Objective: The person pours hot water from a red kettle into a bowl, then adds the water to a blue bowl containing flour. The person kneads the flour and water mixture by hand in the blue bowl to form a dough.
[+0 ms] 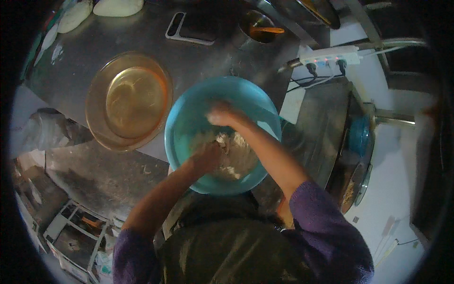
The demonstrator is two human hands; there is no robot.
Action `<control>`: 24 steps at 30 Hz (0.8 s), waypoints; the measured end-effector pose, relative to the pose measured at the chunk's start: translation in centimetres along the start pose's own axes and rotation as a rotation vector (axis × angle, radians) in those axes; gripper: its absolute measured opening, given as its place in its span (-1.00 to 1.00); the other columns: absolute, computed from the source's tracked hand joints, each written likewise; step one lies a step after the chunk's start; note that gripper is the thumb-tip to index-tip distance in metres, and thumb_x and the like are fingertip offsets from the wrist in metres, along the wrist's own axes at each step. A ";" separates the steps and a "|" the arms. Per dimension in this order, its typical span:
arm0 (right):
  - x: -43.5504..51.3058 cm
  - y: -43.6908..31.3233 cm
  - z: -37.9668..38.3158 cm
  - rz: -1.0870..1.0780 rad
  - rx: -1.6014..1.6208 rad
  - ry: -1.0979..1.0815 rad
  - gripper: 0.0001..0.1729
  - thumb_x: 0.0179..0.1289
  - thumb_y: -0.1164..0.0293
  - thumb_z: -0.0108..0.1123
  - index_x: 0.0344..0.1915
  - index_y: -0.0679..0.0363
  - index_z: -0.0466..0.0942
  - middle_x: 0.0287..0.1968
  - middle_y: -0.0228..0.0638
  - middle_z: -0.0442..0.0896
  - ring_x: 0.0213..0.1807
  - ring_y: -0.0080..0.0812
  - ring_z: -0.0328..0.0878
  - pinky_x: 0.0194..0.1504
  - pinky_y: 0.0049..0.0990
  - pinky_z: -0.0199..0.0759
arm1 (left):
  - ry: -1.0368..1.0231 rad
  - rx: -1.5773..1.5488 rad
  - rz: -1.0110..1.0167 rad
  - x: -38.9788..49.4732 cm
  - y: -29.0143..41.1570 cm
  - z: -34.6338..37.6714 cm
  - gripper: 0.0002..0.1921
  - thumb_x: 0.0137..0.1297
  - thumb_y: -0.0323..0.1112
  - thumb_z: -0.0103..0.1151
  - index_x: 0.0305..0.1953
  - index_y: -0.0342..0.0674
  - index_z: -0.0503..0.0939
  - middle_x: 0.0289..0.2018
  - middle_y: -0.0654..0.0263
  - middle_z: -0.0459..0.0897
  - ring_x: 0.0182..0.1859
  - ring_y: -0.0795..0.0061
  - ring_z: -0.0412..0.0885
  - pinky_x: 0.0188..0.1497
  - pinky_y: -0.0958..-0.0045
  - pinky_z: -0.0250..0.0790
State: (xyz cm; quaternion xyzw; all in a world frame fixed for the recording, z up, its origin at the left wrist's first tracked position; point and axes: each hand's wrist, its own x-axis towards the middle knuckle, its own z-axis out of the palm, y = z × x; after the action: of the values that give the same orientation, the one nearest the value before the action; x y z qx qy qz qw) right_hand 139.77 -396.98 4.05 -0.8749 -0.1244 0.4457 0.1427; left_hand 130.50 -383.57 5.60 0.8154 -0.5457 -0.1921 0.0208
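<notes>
A large turquoise plastic basin (pixel 170 131) stands at the table's near edge, in front of my body. Crumbly, pale flour or dough (pixel 244 159) lies in its lower part. Down in this mixture is my left hand (pixel 209 154), its fingers blurred and partly hidden, so its grip does not show. My right hand (pixel 221 114) is over the upper middle of the basin, apart from the left, with fingers curled and whitish; motion blur hides whether anything is in them.
Left of the basin sits an amber see-through bowl (pixel 95 103). Farther back on the metal table (pixel 78 88) are a phone-like object (pixel 173 26), a metal bowl (pixel 244 28) with an orange-handled utensil (pixel 271 30), and pale dough pieces (pixel 118 6). A plugged-in power strip (pixel 330 56) is at right.
</notes>
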 end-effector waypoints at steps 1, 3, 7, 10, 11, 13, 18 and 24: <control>1.2 -1.1 0.6 -0.156 -0.053 0.104 -0.56 0.15 0.21 -0.08 -0.11 0.32 0.43 -0.03 0.05 0.43 0.04 -0.04 0.33 0.03 -0.24 0.21 | 0.071 -0.080 -0.042 0.1 0.0 -0.2 -0.65 0.01 -0.23 0.03 -0.23 -0.37 0.49 -0.35 0.08 0.55 -0.26 0.26 0.53 -0.15 0.29 0.39; 2.8 -2.0 1.0 -0.266 -0.222 0.138 -0.60 0.12 0.23 -0.06 -0.16 0.29 0.45 -0.12 -0.01 0.48 -0.05 -0.10 0.40 -0.04 -0.24 0.26 | 0.154 -0.273 -0.106 0.0 -0.1 -0.7 -0.67 0.00 -0.25 0.01 -0.25 -0.37 0.51 -0.42 0.09 0.55 -0.28 0.29 0.53 -0.17 0.29 0.39; -1.5 3.3 1.7 -0.205 0.191 0.210 -0.67 0.04 0.26 0.00 -0.39 0.33 0.51 -0.35 -0.07 0.54 -0.20 -0.12 0.46 -0.19 -0.18 0.32 | 0.021 -0.382 -0.186 -0.8 -0.1 -1.3 -0.68 -0.06 -0.29 0.06 -0.26 -0.36 0.51 -0.47 0.12 0.51 -0.35 0.28 0.53 -0.19 0.29 0.39; -5.3 8.4 1.6 0.028 -0.025 0.171 -0.71 0.00 0.33 0.01 -0.39 0.36 0.50 -0.31 -0.05 0.54 -0.17 -0.10 0.47 -0.15 -0.15 0.33 | 0.007 -0.528 -0.208 -1.0 0.0 -1.4 -0.67 -0.11 -0.30 0.10 -0.26 -0.33 0.50 -0.45 0.13 0.50 -0.35 0.25 0.51 -0.21 0.27 0.39; -5.1 8.5 1.8 -0.065 -0.222 0.128 -0.75 -0.01 0.37 -0.02 -0.42 0.32 0.51 -0.34 -0.04 0.54 -0.21 -0.09 0.47 -0.15 -0.17 0.32 | 0.064 -0.439 -0.192 -0.9 0.0 -1.3 -0.67 -0.11 -0.30 0.10 -0.26 -0.32 0.49 -0.43 0.12 0.50 -0.35 0.23 0.51 -0.23 0.27 0.39; -3.6 6.8 1.7 -0.074 -0.456 0.037 -0.82 -0.07 0.42 -0.01 -0.53 0.28 0.53 -0.47 -0.05 0.56 -0.37 -0.16 0.50 -0.23 -0.14 0.33 | 0.082 -0.368 -0.165 -0.7 0.1 -1.2 -0.67 -0.12 -0.30 0.12 -0.26 -0.30 0.48 -0.40 0.12 0.50 -0.33 0.21 0.51 -0.24 0.26 0.39; 2.6 -2.1 -0.3 -0.246 -0.221 -0.048 -0.75 0.01 0.39 -0.05 -0.38 0.25 0.55 -0.44 -0.13 0.57 -0.45 -0.21 0.49 -0.40 -0.27 0.36 | 0.139 -0.287 -0.111 0.2 0.2 -0.2 -0.77 -0.04 -0.30 0.09 -0.30 -0.19 0.56 -0.27 0.11 0.57 -0.17 0.20 0.55 -0.15 0.18 0.39; -6.8 5.2 0.2 0.065 0.505 0.896 -0.69 0.19 0.39 -0.11 -0.11 0.28 0.43 -0.32 -0.06 0.57 -0.36 -0.19 0.52 -0.31 -0.28 0.36 | 0.079 -0.410 -0.064 0.9 0.8 2.5 -0.78 -0.04 -0.35 0.08 -0.29 -0.20 0.51 -0.44 0.30 0.55 -0.24 0.34 0.50 -0.22 0.22 0.37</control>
State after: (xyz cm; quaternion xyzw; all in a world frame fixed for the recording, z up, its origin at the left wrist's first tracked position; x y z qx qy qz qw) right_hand 136.16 -404.17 7.14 -0.9217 0.0876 0.0474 0.3750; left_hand 129.29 -384.29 3.24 0.8180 -0.4678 -0.2675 0.2014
